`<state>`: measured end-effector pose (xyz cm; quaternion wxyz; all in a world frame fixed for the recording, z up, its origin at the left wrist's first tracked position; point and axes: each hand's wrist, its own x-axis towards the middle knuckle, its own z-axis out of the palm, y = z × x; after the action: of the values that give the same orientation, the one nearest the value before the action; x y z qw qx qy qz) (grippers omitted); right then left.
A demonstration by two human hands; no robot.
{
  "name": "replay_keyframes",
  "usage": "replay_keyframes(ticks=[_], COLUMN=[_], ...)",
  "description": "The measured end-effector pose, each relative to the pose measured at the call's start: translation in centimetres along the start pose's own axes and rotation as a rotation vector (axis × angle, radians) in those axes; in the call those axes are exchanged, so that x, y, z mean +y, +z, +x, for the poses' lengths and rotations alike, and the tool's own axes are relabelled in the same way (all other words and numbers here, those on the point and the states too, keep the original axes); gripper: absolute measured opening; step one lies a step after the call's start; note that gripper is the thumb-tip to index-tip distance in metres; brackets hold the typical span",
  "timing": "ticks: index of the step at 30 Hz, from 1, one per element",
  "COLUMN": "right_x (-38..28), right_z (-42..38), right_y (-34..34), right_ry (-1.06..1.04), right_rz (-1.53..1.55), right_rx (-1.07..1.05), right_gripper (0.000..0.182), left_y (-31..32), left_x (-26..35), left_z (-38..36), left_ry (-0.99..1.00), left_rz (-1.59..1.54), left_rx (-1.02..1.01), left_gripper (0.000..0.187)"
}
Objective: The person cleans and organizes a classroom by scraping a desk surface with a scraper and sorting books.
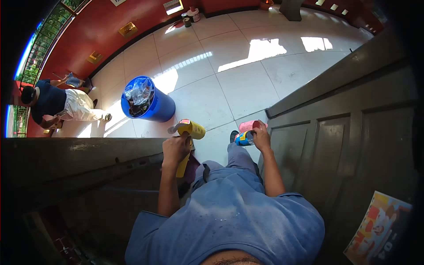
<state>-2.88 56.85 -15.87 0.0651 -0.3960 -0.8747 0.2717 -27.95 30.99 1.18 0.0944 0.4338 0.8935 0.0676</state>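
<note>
My left hand (176,152) is closed around a yellow cylindrical container (197,130), with a clear plastic piece (175,128) beside it. A long yellow strip (183,166) shows below that hand; how it is held I cannot tell. In my right hand (262,138), the fingers are wrapped round a blue container with a yellow label (243,138). A pink cylinder (248,126) lies right against the blue one, at the fingertips. Both hands are in front of my body, over the tiled floor.
A blue bin (161,107) filled with rubbish and clear plastic stands ahead on the left. Dark wooden door panels flank me, the right one (327,150) bearing a poster (377,227). Another person (57,102) is at the far left by the red wall (119,37). Small containers (191,17) sit along it.
</note>
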Motion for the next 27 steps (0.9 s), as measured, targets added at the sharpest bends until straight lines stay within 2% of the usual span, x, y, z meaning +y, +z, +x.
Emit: replay_keyframes(ticks=[4, 5, 10, 15, 19, 25, 27], right_x=[-3.3, -4.1, -14.4, -20.8, -24.4, -28.6, -31.2], right_z=[15.8, 20.1, 40.1, 55.3, 64.8, 80.4, 86.3], right_y=[-1.2, -0.8, -2.2, -1.0, -0.6, 3.9, 6.3], right_ry=[-0.104, -0.202, -0.391, -0.380, -0.348, -0.303, -0.325], right_rz=[-0.072, -0.043, -0.091, -0.154, -0.148, -0.104, -0.104], right_rx=[-0.171, -0.143, -0.159, -0.178, -0.217, -0.226, -0.230], right_gripper=[0.014, 0.013, 0.013, 0.012, 0.012, 0.012, 0.012], left_y=[-2.1, -2.6, -3.5, -2.9, -6.1, -9.5, -9.9], left_x=[-2.5, -3.5, -10.3, -18.0, -23.9, -32.8, -35.7], left_z=[9.6, 11.8, 24.3, 40.0, 53.4, 71.7, 76.7], left_ry=[-0.147, -0.189, -0.357, -0.370, -0.335, -0.311, -0.362], left_rz=[0.002, -0.024, -0.103, -0.090, -0.096, -0.077, -0.073], left_rx=[0.010, 0.036, 0.139, 0.173, 0.092, 0.083, 0.086], left_gripper=[0.020, 0.020, 0.020, 0.018, 0.020, 0.026, 0.021])
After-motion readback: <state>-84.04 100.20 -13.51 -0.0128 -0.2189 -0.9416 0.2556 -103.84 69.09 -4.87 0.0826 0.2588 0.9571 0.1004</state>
